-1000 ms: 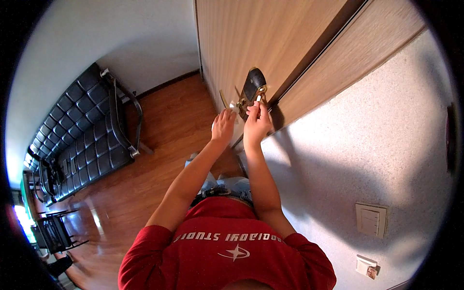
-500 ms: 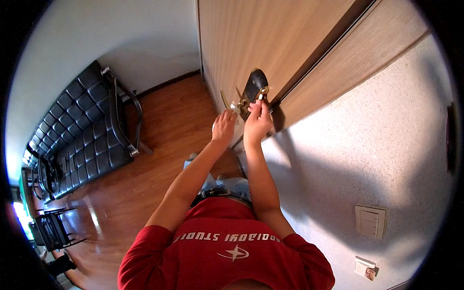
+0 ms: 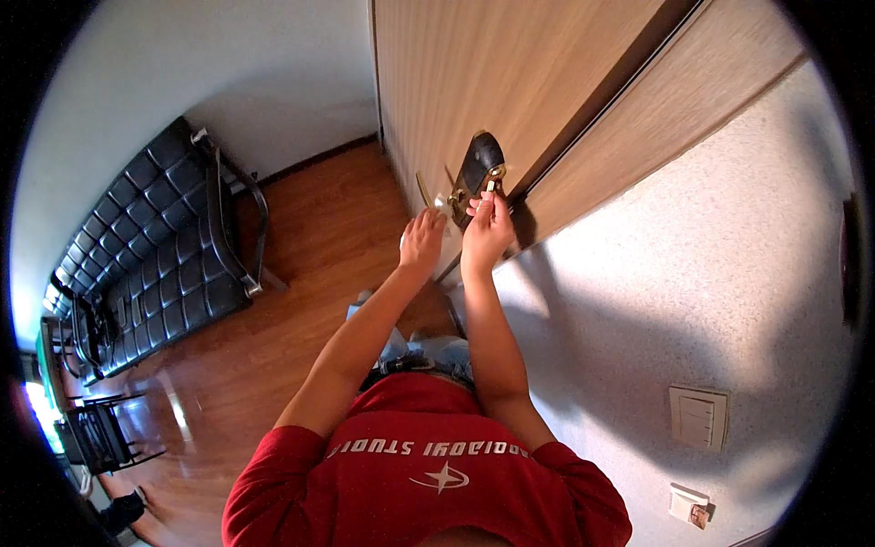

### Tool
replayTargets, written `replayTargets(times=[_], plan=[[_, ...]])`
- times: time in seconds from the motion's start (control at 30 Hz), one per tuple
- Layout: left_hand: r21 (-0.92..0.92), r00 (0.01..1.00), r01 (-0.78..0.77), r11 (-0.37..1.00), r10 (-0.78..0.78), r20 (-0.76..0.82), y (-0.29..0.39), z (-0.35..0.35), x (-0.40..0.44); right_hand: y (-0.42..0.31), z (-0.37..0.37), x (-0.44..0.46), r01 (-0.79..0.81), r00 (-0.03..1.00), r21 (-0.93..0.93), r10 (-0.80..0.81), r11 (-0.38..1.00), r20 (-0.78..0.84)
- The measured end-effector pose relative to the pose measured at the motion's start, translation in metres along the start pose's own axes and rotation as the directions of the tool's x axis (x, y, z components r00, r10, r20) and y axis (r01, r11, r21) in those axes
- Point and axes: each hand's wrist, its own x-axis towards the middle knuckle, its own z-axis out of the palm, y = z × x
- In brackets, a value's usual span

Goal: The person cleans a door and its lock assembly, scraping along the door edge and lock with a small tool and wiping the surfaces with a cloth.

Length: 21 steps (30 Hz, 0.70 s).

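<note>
The wooden door (image 3: 465, 73) carries a black lock plate (image 3: 481, 162) with brass fittings. A brass lever handle (image 3: 423, 189) stands out from its left side. My left hand (image 3: 422, 242) is closed at the handle's near end, fingers curled over it; a small white edge shows beside the palm, its kind unclear. My right hand (image 3: 488, 235) pinches a small pale piece (image 3: 491, 186) just below the brass lock cylinder (image 3: 497, 170). Whether that piece is a key or something else I cannot make out. The fingers hide its lower part.
The door frame (image 3: 629, 164) and a textured white wall (image 3: 638, 301) lie to the right, with a switch panel (image 3: 699, 417) and a small white fitting (image 3: 690, 505). A black tufted sofa (image 3: 164, 255) and a dark chair (image 3: 96, 433) stand on the wooden floor (image 3: 310, 228) at left.
My right hand has shifted slightly and its fingers have turned around the pale piece. The left hand stays at the handle. A dark shape at the lower left has moved a little.
</note>
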Motion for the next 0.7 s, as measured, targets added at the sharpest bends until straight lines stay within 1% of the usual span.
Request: replayTargets(times=[0.07,0.1,0.17,0.27,0.4,0.47,0.5,0.6,0.67,0.7], plan=[[-0.02,0.998,0.008,1.0,-0.01,-0.064,0.001,0.001,0.001,0.0,0.001,0.0,-0.005,1.0,0.068,0.006,0.998,-0.023],[-0.02,0.998,0.008,1.0,-0.009,-0.063,0.001,0.001,0.001,-0.004,0.0,0.001,-0.005,1.0,0.067,0.007,0.998,-0.024],[0.038,0.997,0.001,0.999,0.001,-0.072,0.001,0.003,0.0,-0.011,-0.002,0.001,-0.033,0.999,0.068,0.034,0.997,-0.01],[0.052,0.996,-0.015,0.999,0.02,-0.091,0.001,0.003,0.0,-0.013,-0.003,0.001,-0.042,0.999,0.073,0.043,0.996,-0.009],[0.014,0.996,-0.02,1.0,0.021,-0.09,0.002,0.0,0.0,-0.012,0.0,0.002,-0.037,0.999,0.066,0.039,0.997,-0.03],[-0.008,0.996,-0.018,1.0,0.017,-0.092,0.002,-0.002,0.0,-0.017,0.0,0.003,0.009,0.999,0.035,-0.008,0.999,-0.041],[-0.008,0.996,-0.019,1.0,0.018,-0.09,0.002,-0.001,-0.001,-0.013,0.001,0.002,0.007,0.999,0.035,-0.006,0.999,-0.043],[-0.01,0.996,-0.018,1.0,0.017,-0.082,0.0,0.001,0.0,-0.004,0.002,0.002,0.02,0.998,0.075,-0.015,0.997,-0.055],[0.019,0.996,-0.014,1.0,0.015,-0.084,0.0,0.002,0.0,-0.006,-0.001,0.001,-0.085,0.995,0.07,0.088,0.994,-0.042],[0.019,0.996,-0.014,1.0,0.016,-0.085,0.0,0.001,0.0,-0.009,-0.002,0.001,-0.084,0.995,0.071,0.087,0.994,-0.042]])
